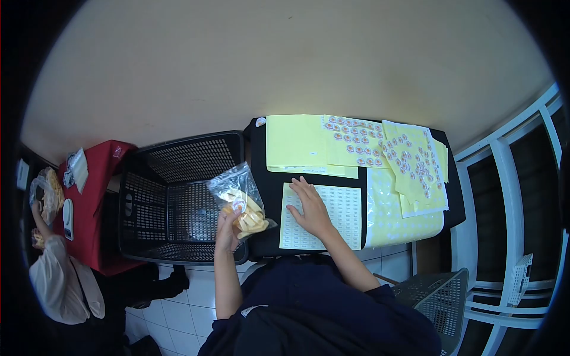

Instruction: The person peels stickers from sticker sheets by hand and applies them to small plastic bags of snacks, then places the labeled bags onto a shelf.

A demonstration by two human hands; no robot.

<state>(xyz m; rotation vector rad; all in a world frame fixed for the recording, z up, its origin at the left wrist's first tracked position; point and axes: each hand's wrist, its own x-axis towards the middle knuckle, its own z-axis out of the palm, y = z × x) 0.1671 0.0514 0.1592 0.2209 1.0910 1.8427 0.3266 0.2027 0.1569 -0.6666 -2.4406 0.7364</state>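
My left hand [227, 231] is closed on the lower side of a clear plastic bag [249, 204] filled with pale yellow, chip-like pieces. A round sticker shows on the bag beside my thumb. The bag is held up between the black crate and the black-covered table [272, 207]. My right hand [309, 207] lies with fingers stretched out over a sheet of small printed labels [338, 219]. Behind that sheet are plain yellow backing sheets [295, 139] and sheets of round orange-and-white stickers [356, 139].
A deep black plastic crate [172, 142] stands left of the table. Further left, another person [65, 282] works beside a red-covered table [98, 207] with a white scale [68, 219]. A grey basket [442, 302] stands on the floor at right, near white railings [504, 178].
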